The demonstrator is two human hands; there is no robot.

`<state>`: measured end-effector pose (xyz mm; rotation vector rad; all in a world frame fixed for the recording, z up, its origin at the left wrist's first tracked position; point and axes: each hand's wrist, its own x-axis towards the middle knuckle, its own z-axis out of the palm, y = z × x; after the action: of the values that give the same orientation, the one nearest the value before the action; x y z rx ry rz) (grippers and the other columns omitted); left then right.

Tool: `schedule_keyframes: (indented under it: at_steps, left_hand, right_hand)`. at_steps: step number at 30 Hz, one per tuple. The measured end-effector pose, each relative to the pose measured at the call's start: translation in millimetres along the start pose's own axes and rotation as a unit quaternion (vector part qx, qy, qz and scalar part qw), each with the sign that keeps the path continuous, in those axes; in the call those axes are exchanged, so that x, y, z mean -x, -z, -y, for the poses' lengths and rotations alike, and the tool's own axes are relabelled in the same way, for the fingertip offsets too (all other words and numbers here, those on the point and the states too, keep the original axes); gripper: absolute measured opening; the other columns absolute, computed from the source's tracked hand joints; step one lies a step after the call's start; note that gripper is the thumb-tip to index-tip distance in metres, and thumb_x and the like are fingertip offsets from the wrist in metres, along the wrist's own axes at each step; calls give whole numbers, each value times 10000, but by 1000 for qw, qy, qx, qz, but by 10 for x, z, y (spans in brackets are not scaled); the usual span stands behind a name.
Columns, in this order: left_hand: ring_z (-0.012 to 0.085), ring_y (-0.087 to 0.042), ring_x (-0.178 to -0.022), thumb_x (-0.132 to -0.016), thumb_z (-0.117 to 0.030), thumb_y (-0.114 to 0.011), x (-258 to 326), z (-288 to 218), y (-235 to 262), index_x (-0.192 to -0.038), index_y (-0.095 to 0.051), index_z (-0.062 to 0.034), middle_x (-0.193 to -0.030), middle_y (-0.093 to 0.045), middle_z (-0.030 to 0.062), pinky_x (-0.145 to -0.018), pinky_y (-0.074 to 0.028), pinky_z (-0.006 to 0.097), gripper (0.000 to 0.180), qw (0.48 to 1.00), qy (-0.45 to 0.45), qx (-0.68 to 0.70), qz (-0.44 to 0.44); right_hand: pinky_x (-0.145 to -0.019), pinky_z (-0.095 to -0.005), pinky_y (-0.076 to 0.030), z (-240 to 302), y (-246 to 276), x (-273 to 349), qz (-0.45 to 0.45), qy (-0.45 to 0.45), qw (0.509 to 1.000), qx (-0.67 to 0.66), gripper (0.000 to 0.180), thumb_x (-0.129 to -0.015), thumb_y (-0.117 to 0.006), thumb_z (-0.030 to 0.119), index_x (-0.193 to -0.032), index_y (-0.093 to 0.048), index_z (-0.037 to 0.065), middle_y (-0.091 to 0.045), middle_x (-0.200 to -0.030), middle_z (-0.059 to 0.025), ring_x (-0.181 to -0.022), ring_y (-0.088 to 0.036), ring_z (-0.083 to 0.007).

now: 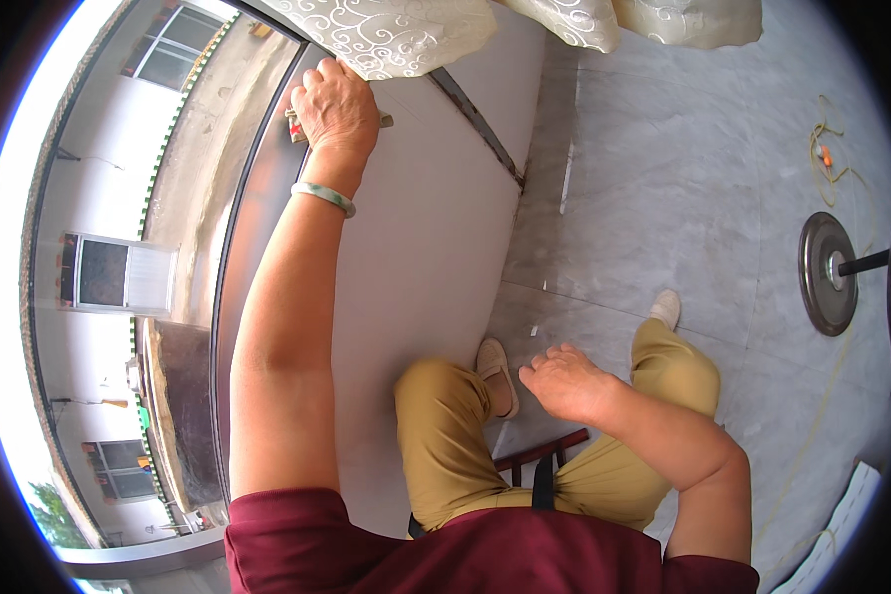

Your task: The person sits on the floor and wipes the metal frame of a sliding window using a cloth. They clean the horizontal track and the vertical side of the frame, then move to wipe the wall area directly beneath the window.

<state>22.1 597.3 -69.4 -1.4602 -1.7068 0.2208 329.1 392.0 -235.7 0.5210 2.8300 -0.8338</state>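
Observation:
My left arm reaches far forward along the window side, with a pale green bangle (324, 196) on the wrist. At its end my left hand (336, 111) is closed over a folded cloth (296, 127), light-coloured with a red mark, on the dark window sill (270, 183). Only the cloth's edges show on both sides of the hand. Just beyond the fingers hangs a cream curtain (396, 35) with a swirl pattern. My right hand (570, 384) hangs in the air between my knees, fingers loosely bent and apart from the thumb, with nothing seen in it.
Below the sill runs a white wall (416, 218) with a dark strip (477, 124). A round metal stand base (828, 274) stands on the grey tiled floor (653, 168) at right. Beyond it lies a yellow cord (819, 134) with an orange piece. I sit on a dark red stool (574, 436).

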Motion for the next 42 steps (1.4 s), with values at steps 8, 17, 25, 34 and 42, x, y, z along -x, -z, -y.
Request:
schedule_keyframes:
  at_steps: [8,17,25,34,42]
  left_hand:
    - [262,-608,-1007,-853,-319,-651,-412,-232,-195,-1000,-708,-167,-998,-688,37,-791,-382,421,219,983,48,166,-66]
    - [301,-590,-990,-854,-201,-632,-255,11,-294,-1070,-681,-122,-1048,-645,92,-796,-435,424,235,994,-4,85,-75]
    - [348,-593,-1005,-783,-209,-764,519,218,217,-1179,-529,-43,-1097,-603,159,-815,-507,440,489,987,46,147,-34]
    - [325,-590,-1010,-779,-185,-773,1988,720,955,-1218,-545,-39,-1098,-593,134,-853,-503,413,515,979,102,174,-32]
    - [344,-584,-976,-794,-147,-753,3434,1226,1635,-1203,-536,-28,-1048,-596,153,-842,-487,427,478,981,111,160,-6]
  right_hand:
    - [-908,-422,-456,-161,-97,-93,-18,-35,999,-18,186,-871,-523,91,-994,-653,44,-677,-987,-126,-983,-638,-297]
    - [-898,-440,-508,-495,-101,-340,60,-114,991,-21,220,-833,-611,76,-1041,-680,64,-696,-1087,-132,-1076,-651,-306]
    - [-891,-453,-521,-620,35,-314,106,-156,982,-19,260,-881,-578,86,-1130,-644,60,-691,-1113,-143,-1078,-650,-331]
    - [-970,-461,-486,-693,107,-306,128,-195,971,-43,354,-983,-530,211,-1316,-575,100,-623,-1282,-175,-1191,-584,-362]
    - [-1007,-436,-467,-800,-50,-222,124,-228,965,-44,363,-994,-518,222,-1336,-569,113,-616,-1304,-158,-1223,-564,-355]
